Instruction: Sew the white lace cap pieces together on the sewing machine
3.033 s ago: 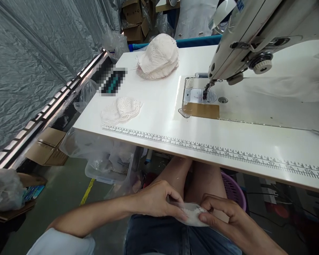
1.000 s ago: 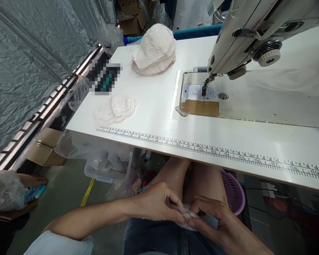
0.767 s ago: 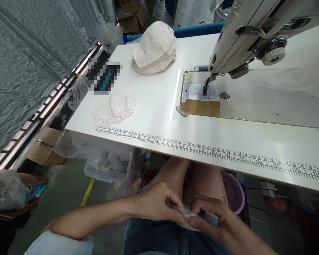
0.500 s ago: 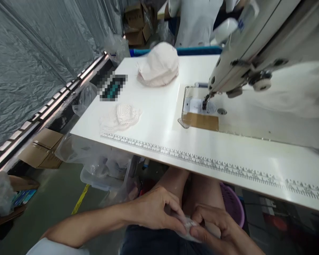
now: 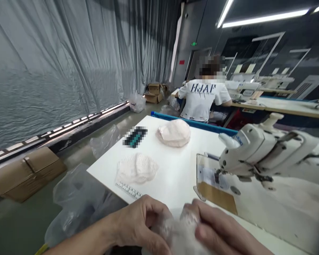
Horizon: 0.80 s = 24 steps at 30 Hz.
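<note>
My left hand (image 5: 142,225) and my right hand (image 5: 215,226) are closed on one gathered piece of thin white fabric (image 5: 179,232), low in front of me at the table's near edge. Motion blur hides its exact shape. Beyond my left hand, a white lacy fabric piece (image 5: 138,168) lies on the white sewing table (image 5: 172,177). Farther back rests a pale pink-white fabric piece (image 5: 174,132), bunched into a cap-like form. To the right of my hands stands a white sewing machine (image 5: 266,152), its needle area above a metal plate.
A pixelated dark item (image 5: 135,137) lies at the table's left edge. Printed ruler marks (image 5: 129,190) run along the front. Plastic bags (image 5: 77,202) and a cardboard box (image 5: 29,171) are on the left. A person in a white shirt (image 5: 202,99) sits ahead with their back to me.
My view has tilted up, bringing the room and the seated person into sight. Both hands, still holding the white fabric, have risen from over my lap to the table's edge.
</note>
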Each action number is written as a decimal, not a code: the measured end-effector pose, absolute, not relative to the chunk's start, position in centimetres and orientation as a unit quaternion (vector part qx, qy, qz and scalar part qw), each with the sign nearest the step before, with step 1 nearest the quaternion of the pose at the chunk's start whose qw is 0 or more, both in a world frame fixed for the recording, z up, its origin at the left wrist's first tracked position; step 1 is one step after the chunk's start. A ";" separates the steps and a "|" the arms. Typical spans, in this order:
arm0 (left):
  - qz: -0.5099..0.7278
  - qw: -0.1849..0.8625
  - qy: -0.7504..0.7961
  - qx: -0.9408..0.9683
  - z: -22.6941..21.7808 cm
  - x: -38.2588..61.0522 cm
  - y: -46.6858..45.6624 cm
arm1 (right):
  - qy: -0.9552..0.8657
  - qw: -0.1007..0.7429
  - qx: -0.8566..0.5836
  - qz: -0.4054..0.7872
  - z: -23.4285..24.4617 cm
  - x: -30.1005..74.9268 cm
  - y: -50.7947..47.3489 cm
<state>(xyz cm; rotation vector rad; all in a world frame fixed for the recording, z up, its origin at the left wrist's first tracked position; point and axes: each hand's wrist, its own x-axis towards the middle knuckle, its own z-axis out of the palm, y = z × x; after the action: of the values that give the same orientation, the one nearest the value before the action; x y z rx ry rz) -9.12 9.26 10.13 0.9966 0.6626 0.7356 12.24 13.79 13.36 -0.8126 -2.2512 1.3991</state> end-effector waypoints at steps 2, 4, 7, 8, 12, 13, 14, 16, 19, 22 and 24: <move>0.369 0.756 0.325 0.433 10.2 -10.0 11.2 | -0.772 0.220 -0.310 0.509 13.9 10.8 16.6; 0.427 0.717 0.336 0.437 10.8 -10.9 14.2 | -0.714 0.291 -0.337 0.540 13.9 9.3 19.9; 0.493 0.629 0.356 0.484 12.3 -12.1 21.0 | -0.650 0.406 -0.388 0.512 13.9 7.3 25.8; 0.493 0.583 0.383 0.520 12.9 -12.3 23.7 | -0.645 0.431 -0.401 0.488 13.9 6.8 28.0; 0.487 0.488 0.451 0.567 14.3 -12.1 33.8 | -0.612 0.496 -0.482 0.384 13.5 5.8 37.1; 0.483 0.456 0.476 0.577 14.3 -11.8 35.7 | -0.604 0.501 -0.505 0.359 13.2 5.8 39.1; 0.476 0.421 0.500 0.588 14.0 -11.4 37.3 | -0.596 0.501 -0.528 0.337 12.7 5.9 40.9; 0.453 0.357 0.536 0.616 13.0 -10.5 39.6 | -0.585 0.495 -0.568 0.300 11.4 6.2 43.5; 0.403 0.298 0.558 0.661 10.9 -9.6 41.1 | -0.569 0.479 -0.615 0.262 9.0 6.8 45.3; 0.366 0.283 0.562 0.686 9.2 -9.2 41.4 | -0.562 0.462 -0.645 0.235 7.2 7.5 45.6; 0.359 0.282 0.565 0.688 8.8 -9.2 41.5 | -0.562 0.448 -0.658 0.224 6.7 7.7 45.4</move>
<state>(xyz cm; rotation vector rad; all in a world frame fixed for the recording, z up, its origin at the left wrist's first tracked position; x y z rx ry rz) -9.20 41.54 8.82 1.8426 1.5135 0.9605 7.72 45.37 6.67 -1.6284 -1.3910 0.5542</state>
